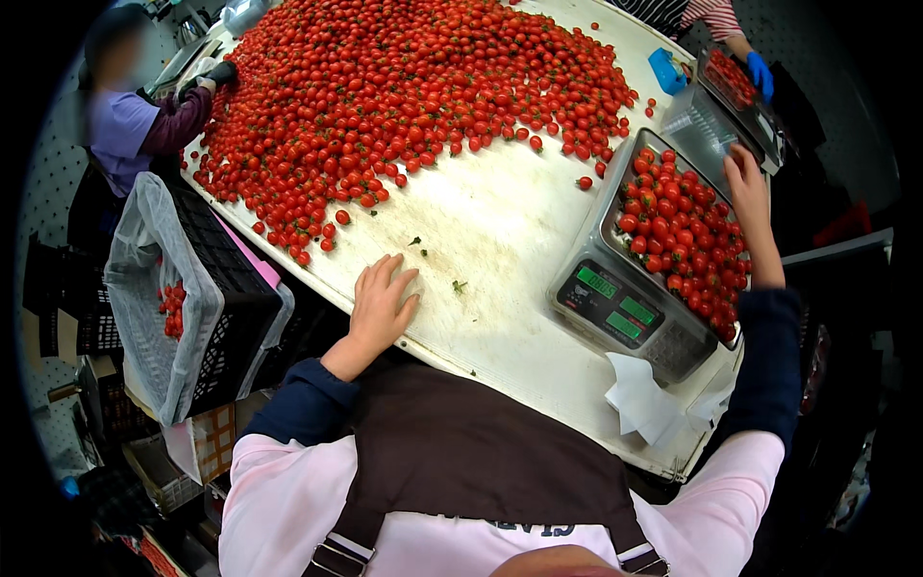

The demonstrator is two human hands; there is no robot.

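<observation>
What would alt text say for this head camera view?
A person's right hand is beside a tray of small red tomatoes on a scale; the left hand lies on a white table. A large tomato heap lies beyond, with another person at left.

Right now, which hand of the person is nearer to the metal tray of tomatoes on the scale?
Right. The right hand is close beside the right side of the tray; the left hand is at the near edge of the table, well left of it.
</observation>
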